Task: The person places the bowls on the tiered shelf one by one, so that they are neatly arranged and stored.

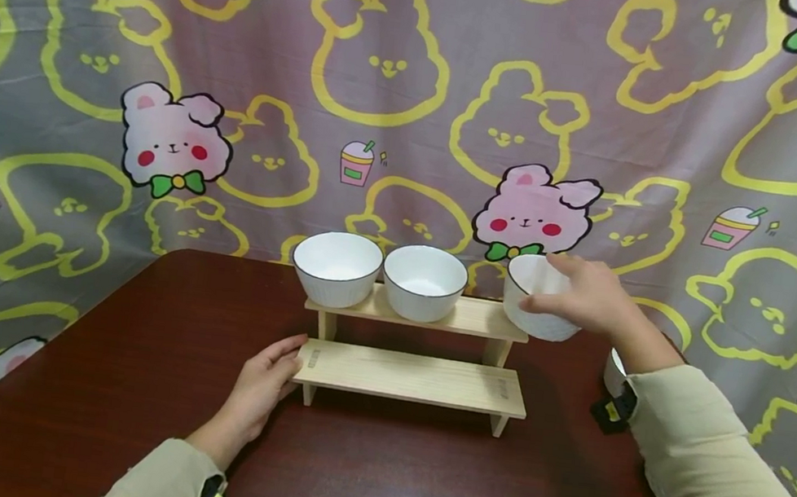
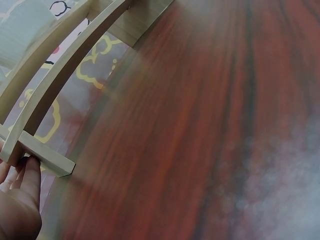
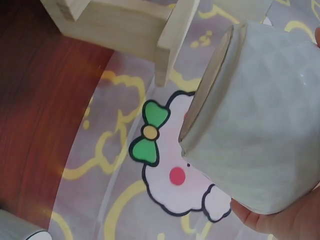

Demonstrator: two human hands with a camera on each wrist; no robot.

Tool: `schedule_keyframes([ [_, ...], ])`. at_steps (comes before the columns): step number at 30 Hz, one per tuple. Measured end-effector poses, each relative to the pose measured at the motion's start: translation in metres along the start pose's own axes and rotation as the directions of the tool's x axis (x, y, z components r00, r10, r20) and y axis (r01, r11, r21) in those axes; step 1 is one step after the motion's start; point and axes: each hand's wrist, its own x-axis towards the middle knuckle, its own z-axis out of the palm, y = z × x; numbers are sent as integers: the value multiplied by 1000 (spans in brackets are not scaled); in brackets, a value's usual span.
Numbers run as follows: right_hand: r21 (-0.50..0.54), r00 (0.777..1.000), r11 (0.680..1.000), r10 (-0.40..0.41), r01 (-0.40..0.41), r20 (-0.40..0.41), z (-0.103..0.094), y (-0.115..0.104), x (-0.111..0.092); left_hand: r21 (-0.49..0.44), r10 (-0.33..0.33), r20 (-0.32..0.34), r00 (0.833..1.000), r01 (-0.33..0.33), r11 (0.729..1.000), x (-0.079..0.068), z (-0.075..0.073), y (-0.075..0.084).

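A two-tier wooden stand [image 1: 413,377] sits on the table. Its lower tier is gripped at the left end by my left hand [image 1: 257,388], fingers around the edge beside the leg. Two white bowls [image 1: 337,270] with dark rims stand side by side on the upper tier, left and middle. My right hand [image 1: 588,296] holds another white bowl [image 1: 534,317] by its side at the tier's right end, thumb and fingers spread around it. In the right wrist view this bowl's wall [image 3: 260,120] has a diamond-like relief, and it overlaps nothing of the stand there.
More white bowls show at the right, one [image 1: 615,377] behind my right wrist and one [image 1: 662,492] mostly hidden under the sleeve. The dark red-brown table [image 1: 136,350] ends at a patterned curtain [image 1: 274,46] hanging behind.
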Motion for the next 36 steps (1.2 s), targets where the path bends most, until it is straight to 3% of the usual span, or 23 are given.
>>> schedule_keyframes([
  [17,15,997,997,-78,78,-5,19,-14,8,-10,6,1,1000,-6,1000,1,0,0],
  [36,-21,996,996,-91,91,-7,32,-15,20,-8,7,-8,1000,-7,1000,0,0,0],
])
